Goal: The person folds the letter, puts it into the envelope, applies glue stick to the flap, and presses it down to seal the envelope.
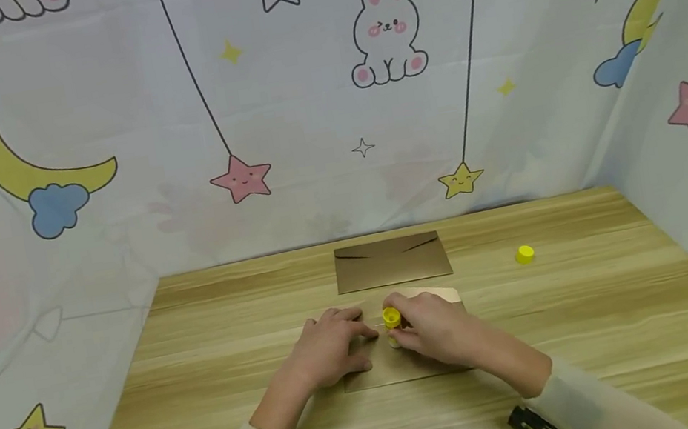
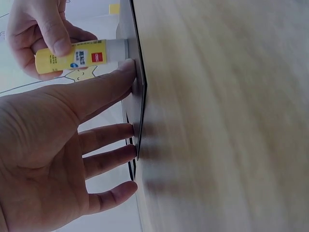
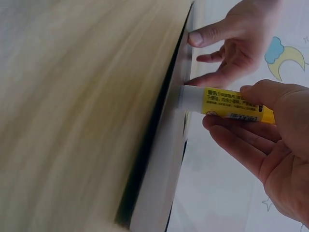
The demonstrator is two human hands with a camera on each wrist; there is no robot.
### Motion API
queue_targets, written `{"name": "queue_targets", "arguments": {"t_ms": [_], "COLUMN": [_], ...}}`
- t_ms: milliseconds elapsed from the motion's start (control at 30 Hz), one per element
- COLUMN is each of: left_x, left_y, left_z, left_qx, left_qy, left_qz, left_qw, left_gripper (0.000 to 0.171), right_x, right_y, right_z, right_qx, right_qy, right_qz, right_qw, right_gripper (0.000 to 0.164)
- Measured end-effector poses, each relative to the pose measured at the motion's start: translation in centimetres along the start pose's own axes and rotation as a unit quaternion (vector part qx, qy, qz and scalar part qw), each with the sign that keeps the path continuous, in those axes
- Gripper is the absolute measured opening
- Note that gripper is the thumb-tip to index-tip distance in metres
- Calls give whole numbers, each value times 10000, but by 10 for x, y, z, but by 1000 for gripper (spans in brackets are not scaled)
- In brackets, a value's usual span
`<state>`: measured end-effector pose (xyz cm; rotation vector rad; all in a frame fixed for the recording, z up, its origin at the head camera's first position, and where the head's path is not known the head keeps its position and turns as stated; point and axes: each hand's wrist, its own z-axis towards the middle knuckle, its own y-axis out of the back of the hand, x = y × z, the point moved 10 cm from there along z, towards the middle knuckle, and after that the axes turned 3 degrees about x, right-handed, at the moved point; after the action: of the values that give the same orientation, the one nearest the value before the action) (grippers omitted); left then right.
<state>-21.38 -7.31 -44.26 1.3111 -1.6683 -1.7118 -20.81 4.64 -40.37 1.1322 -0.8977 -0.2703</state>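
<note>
My right hand (image 1: 439, 327) grips a yellow glue stick (image 2: 79, 58) between thumb and fingers, its uncapped white end pointing down. That end meets the surface of a brown envelope (image 1: 409, 371) lying on the table. A lighter flap edge (image 1: 441, 294) shows along the envelope's far side, partly hidden by the right hand. On the envelope's left part, my left hand (image 1: 331, 348) rests with its fingers spread and fingertips touching the paper. In the left wrist view its thumb (image 2: 108, 84) reaches close to the glue stick's white end.
Behind the hands lies a second brown envelope (image 1: 393, 267), flap side up. A yellow cap (image 1: 525, 255) stands on the wooden table (image 1: 604, 323) to the right. Patterned white curtains (image 1: 299, 101) hang along the table's back and sides.
</note>
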Motion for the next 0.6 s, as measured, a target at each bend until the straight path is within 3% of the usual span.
{"name": "queue_targets", "arguments": {"t_ms": [200,400,600], "left_x": [0,0,-2], "left_y": [-1,-1,0], "left_z": [1,1,1], "left_qx": [-22,-7,-14], "left_qy": [-5,18,-78], "left_qz": [54,3,1], "left_qw": [10000,10000,10000], "left_gripper": [42,41,40], "right_x": [-14,-31,-41], "right_y": [14,32,60], "right_z": [-13,-25,-33], "right_qx": [-18,-71,-551], "right_qy": [-227,-698,-868], "right_qz": [-131,127,603], "right_qw": [9997,9975,9929], "right_gripper": [28,25,22]}}
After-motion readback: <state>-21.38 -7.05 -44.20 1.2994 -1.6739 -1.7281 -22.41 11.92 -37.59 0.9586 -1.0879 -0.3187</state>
